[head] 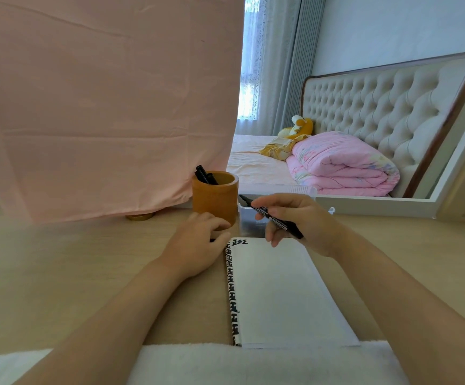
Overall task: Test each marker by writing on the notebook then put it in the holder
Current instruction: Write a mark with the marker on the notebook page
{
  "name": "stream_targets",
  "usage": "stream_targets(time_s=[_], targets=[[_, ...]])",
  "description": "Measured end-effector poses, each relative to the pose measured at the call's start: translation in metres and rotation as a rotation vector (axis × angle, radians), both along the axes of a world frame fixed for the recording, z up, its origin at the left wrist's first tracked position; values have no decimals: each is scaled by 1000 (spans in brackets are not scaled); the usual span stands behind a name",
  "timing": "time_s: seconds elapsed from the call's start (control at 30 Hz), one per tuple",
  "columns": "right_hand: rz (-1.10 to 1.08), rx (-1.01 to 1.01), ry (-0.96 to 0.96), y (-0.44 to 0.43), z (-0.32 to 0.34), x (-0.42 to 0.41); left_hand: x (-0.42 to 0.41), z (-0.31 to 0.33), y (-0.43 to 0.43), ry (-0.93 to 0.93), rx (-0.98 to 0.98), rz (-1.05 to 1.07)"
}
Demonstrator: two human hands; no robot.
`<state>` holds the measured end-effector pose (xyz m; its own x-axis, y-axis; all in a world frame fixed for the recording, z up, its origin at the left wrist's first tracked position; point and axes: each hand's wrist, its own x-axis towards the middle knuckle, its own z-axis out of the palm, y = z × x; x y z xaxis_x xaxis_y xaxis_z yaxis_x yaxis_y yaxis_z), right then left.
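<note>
Over the far end of the notebook (278, 290) on the desk (59, 273), right hand (295, 220) grip pinches a marker (273, 216), tip aimed at the holder (215, 197) for drop-in; left hand (198, 245), grip pressed together, pins the notebook's corner, maybe clutching a cap.

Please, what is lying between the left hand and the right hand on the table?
In the head view, the top edge of the open notebook, with black marks, lies between the left hand and the right hand, which holds a black marker.

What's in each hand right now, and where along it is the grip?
The right hand pinches a black marker around mid-barrel, both ends free. The left hand rests by the notebook's top-left corner; something dark shows under its fingers, unclear what.
</note>
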<state>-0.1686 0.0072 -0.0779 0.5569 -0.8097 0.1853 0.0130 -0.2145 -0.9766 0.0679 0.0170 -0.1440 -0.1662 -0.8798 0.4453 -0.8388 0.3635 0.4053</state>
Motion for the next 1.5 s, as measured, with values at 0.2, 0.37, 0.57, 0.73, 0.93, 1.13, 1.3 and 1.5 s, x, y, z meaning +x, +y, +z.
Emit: stream_targets(time_s=[0.2,0.37,0.57,0.73,0.93,1.13,1.3,1.5], targets=[[154,121,-59,-4,-4,-7,-11,-4,1,-5,180,-86],[19,1,-38,-5,-12,-5,-11,-5,2,18,241,-91],[-277,-165,132,-8,-31,9,-14,-6,2,29,256,-72],[-403,-202,260,-10,-47,13,-16,-6,3,0,240,-73],[-439,-248,353,-9,-52,16,-15,-5,2,-4,243,-66],[-415,-252,379,-12,-53,16,-15,-5,2,-8,256,-61],[-414,-275,414,-13,-53,18,-14,-5,3,-1,259,-70],[-400,-298,447,-13,-52,18,-15,-5,3,-13,267,-67]])
